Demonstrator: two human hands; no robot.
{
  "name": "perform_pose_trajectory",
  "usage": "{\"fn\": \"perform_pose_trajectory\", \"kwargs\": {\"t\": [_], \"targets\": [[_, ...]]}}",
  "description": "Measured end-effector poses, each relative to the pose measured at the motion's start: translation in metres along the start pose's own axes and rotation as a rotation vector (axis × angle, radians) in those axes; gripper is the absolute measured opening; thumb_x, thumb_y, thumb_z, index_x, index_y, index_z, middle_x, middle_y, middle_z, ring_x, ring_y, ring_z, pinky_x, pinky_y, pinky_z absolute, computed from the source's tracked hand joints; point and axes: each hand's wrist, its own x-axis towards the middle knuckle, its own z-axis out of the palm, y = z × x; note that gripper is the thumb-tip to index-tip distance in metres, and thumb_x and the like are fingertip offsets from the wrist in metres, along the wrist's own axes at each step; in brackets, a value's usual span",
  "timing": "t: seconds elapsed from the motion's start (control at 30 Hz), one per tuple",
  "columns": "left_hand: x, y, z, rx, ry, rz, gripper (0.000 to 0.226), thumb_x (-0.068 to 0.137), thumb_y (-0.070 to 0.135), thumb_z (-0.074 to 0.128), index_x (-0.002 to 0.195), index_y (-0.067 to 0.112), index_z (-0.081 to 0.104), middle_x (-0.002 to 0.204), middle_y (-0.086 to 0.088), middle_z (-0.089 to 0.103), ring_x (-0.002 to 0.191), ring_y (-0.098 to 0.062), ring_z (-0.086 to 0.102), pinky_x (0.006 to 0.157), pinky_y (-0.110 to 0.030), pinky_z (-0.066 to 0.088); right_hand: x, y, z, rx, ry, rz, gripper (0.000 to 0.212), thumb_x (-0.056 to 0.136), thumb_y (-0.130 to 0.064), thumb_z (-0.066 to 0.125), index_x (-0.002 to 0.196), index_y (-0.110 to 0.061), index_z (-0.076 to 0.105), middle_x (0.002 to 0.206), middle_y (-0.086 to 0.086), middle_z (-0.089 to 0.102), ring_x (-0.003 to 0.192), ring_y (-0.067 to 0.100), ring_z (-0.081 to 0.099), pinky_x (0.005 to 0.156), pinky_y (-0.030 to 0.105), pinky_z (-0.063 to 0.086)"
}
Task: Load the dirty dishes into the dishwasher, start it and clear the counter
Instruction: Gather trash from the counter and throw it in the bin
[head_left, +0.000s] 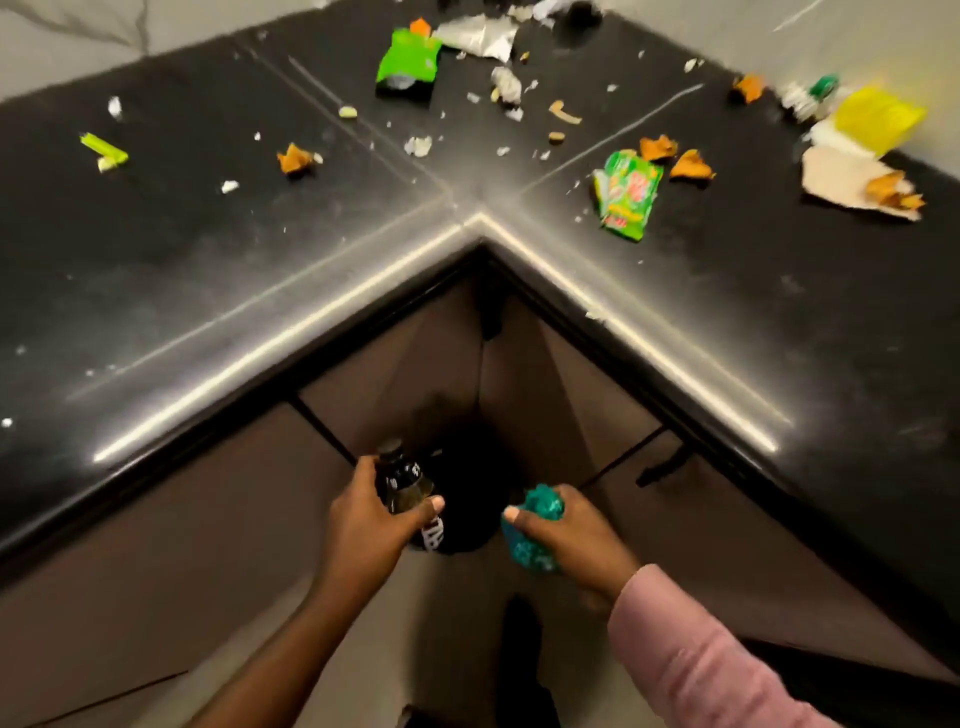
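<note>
My left hand (371, 517) grips a dark plastic bottle (402, 480) with a black cap, held below the counter's inner corner. My right hand (563, 535) grips a crumpled teal wrapper (540, 506) beside it. Between and under the two hands is a dark round shape (467, 499) on the floor in the cabinet corner; I cannot tell what it is. The black L-shaped counter (208, 291) above is littered with rubbish: green snack packets (408, 62) (626, 192), a foil wrapper (480, 34), orange peel scraps (296, 158) (688, 166) and several white crumbs.
A yellow packet (878, 117) and torn brown paper (841, 182) lie at the counter's right end. A green stalk piece (104, 150) lies at the left. Brown cabinet doors (182, 545) run under both counter arms. My dark shoe (522, 639) stands on the floor.
</note>
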Motion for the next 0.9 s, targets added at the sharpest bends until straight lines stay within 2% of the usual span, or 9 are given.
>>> {"fn": "perform_pose_trajectory", "kwargs": {"t": [0.17, 0.23, 0.33, 0.43, 0.57, 0.63, 0.7, 0.83, 0.9], "targets": [[0.026, -0.081, 0.044, 0.006, 0.104, -0.208, 0.048, 0.075, 0.031, 0.082, 0.106, 0.025, 0.046, 0.095, 0.005, 0.060, 0.086, -0.016, 0.058, 0.068, -0.024, 0.043, 0.091, 0.056, 0.033, -0.102, 0.023, 0.140, 0.059, 0.084, -0.018, 0.072, 0.134, -0.011, 0.040, 0.124, 0.009, 0.057, 0.108, 0.026, 0.060, 0.083, 0.033, 0.052], [0.045, -0.114, 0.069, 0.001, 0.134, -0.238, 0.043, 0.077, 0.026, 0.081, 0.105, 0.018, 0.049, 0.096, 0.002, 0.059, 0.087, -0.018, 0.056, 0.065, -0.019, 0.041, 0.139, 0.075, 0.050, -0.237, 0.034, 0.136, 0.059, 0.089, -0.013, 0.066, 0.140, -0.009, 0.036, 0.136, 0.012, 0.050, 0.121, 0.030, 0.051, 0.096, 0.033, 0.045], [0.075, -0.155, 0.103, -0.015, 0.183, -0.201, 0.035, 0.078, 0.012, 0.078, 0.102, 0.013, 0.052, 0.094, -0.001, 0.060, 0.087, -0.019, 0.057, 0.059, -0.008, 0.037, 0.197, 0.095, 0.069, -0.466, -0.013, 0.103, 0.065, 0.095, -0.025, 0.057, 0.149, -0.012, 0.023, 0.152, 0.009, 0.031, 0.136, 0.026, 0.034, 0.109, 0.029, 0.029], [0.100, -0.181, 0.132, -0.081, 0.201, -0.167, 0.037, 0.078, 0.013, 0.079, 0.106, 0.009, 0.055, 0.098, -0.001, 0.063, 0.090, -0.017, 0.060, 0.066, -0.012, 0.041, 0.238, 0.114, 0.078, -0.421, 0.100, -0.001, 0.073, 0.085, -0.018, 0.070, 0.147, -0.015, 0.030, 0.147, 0.007, 0.040, 0.133, 0.025, 0.040, 0.105, 0.025, 0.033], [0.121, -0.206, 0.152, -0.088, 0.178, -0.090, 0.055, 0.075, 0.008, 0.080, 0.118, 0.025, 0.049, 0.109, 0.010, 0.054, 0.094, 0.008, 0.053, 0.076, -0.001, 0.037, 0.272, 0.127, 0.083, -0.393, 0.090, -0.067, 0.067, 0.074, -0.014, 0.079, 0.135, -0.015, 0.050, 0.131, 0.007, 0.056, 0.122, 0.026, 0.053, 0.100, 0.038, 0.046], [0.125, -0.218, 0.148, -0.022, 0.218, -0.140, 0.066, 0.078, 0.008, 0.078, 0.134, 0.015, 0.044, 0.129, -0.003, 0.050, 0.116, -0.010, 0.049, 0.091, -0.011, 0.035, 0.275, 0.123, 0.075, -0.485, 0.173, -0.089, 0.054, 0.081, -0.015, 0.072, 0.129, -0.007, 0.051, 0.127, 0.013, 0.056, 0.117, 0.031, 0.055, 0.096, 0.037, 0.047], [0.120, -0.225, 0.137, 0.089, 0.284, -0.175, 0.061, 0.082, 0.009, 0.073, 0.135, 0.005, 0.044, 0.133, -0.015, 0.049, 0.122, -0.027, 0.047, 0.093, -0.022, 0.036, 0.268, 0.114, 0.061, -0.608, 0.305, -0.125, 0.032, 0.086, -0.015, 0.063, 0.116, -0.005, 0.055, 0.120, 0.018, 0.056, 0.108, 0.034, 0.056, 0.084, 0.029, 0.044], [0.098, -0.205, 0.108, 0.186, 0.293, -0.108, 0.040, 0.086, 0.002, 0.066, 0.124, 0.006, 0.053, 0.123, -0.014, 0.055, 0.112, -0.030, 0.054, 0.087, -0.032, 0.044, 0.221, 0.081, 0.037, -0.602, 0.320, -0.210, 0.016, 0.089, -0.006, 0.057, 0.104, -0.004, 0.062, 0.108, 0.016, 0.064, 0.101, 0.031, 0.060, 0.082, 0.028, 0.045], [0.091, -0.183, 0.093, 0.173, 0.277, -0.046, 0.032, 0.088, 0.000, 0.062, 0.118, 0.009, 0.057, 0.117, -0.010, 0.058, 0.104, -0.028, 0.057, 0.083, -0.037, 0.048, 0.188, 0.063, 0.032, -0.488, 0.304, -0.239, 0.016, 0.085, -0.001, 0.057, 0.091, -0.013, 0.064, 0.095, 0.009, 0.068, 0.093, 0.027, 0.063, 0.081, 0.032, 0.050]]}}
